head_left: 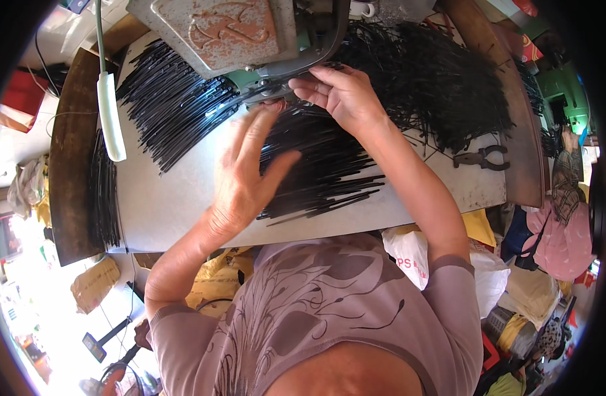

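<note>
My left hand (245, 168) reaches up to the base of a bench machine (303, 56). Its fingers are stretched out and its thumb stands apart; the fingertips are slightly blurred at the machine's lower part. Close under the machine's curved dark arm is my right hand (346, 99), fingers bent and pointing left. Its fingers look closed, and whatever they grip is lost among dark parts. Thin black rods (316, 168) lie in a bundle between my forearms. A second bundle of black rods (167, 99) fans out left of the machine.
A tangled heap of black rods (435, 79) covers the right of the pale tabletop (177, 211). Pliers (482, 158) lie near its right edge. A white lamp (109, 115) hangs at left. Raised wooden boards (72, 158) flank the table. White bags (408, 254) sit below.
</note>
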The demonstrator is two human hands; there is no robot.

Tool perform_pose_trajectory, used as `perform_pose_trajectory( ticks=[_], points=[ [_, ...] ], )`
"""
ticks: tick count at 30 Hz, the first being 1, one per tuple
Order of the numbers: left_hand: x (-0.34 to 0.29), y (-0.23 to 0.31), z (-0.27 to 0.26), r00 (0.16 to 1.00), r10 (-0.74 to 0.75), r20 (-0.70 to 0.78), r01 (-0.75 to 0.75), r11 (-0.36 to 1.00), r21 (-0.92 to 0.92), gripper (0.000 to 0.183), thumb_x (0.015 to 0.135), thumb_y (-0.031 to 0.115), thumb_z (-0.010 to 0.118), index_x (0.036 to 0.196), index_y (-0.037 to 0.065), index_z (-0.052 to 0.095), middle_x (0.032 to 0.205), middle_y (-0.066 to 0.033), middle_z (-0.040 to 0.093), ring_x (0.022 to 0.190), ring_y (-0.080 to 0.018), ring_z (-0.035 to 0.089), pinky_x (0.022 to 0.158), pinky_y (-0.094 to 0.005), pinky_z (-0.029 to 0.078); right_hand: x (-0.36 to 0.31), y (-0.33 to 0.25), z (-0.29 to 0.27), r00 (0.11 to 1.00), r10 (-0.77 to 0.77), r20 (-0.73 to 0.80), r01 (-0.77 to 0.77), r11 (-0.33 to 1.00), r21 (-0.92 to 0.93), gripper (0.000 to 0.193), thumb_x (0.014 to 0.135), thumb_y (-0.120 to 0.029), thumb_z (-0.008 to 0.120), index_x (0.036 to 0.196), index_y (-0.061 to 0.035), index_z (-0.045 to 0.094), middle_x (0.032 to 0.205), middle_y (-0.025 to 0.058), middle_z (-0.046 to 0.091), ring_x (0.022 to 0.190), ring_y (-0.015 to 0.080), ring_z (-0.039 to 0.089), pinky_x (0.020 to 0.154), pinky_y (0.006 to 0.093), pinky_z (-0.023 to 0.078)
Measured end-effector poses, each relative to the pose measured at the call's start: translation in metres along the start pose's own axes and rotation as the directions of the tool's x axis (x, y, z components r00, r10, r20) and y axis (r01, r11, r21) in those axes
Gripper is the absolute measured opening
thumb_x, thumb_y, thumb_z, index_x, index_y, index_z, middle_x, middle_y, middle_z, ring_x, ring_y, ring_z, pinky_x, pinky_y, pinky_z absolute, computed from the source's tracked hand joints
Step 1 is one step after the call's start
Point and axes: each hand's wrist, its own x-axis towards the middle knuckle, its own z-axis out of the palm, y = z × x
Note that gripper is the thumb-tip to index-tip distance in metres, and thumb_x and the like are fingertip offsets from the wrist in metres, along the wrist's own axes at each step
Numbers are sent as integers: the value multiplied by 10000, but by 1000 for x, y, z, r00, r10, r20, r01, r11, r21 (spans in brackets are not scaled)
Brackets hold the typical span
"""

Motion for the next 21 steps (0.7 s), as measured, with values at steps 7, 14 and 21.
perform_pose_trajectory(
  ticks=[7, 14, 21],
  points=[
    [11, -54, 16, 466, -663, 586, 565, -286, -774, 252, 799, 256, 571, 792, 5, 551, 667, -84, 586, 552, -133, 531, 474, -228, 384, 7, 6, 8, 997, -59, -58, 62, 997, 50, 181, 817, -68, 494, 933, 68, 518, 887, 189, 590, 815, 260, 601, 753, 341, 497],
    [25, -74, 27, 485, -724, 491, 461, -265, -847, 171, 797, 178, 560, 825, 10, 543, 673, -73, 584, 544, -120, 516, 492, -206, 392, 9, 8, 9, 992, -68, -102, 78, 992, 95, 152, 812, -65, 511, 907, 52, 531, 860, 165, 593, 789, 245, 604, 737, 349, 509],
    [23, -71, 27, 523, -715, 464, 417, -260, -871, 166, 807, 168, 555, 847, 8, 542, 699, -64, 583, 549, -102, 510, 461, -171, 363, 7, 12, 12, 994, -89, -67, 97, 986, 139, 170, 821, -62, 500, 933, 66, 507, 900, 177, 581, 830, 255, 592, 763, 354, 500]
  ],
)
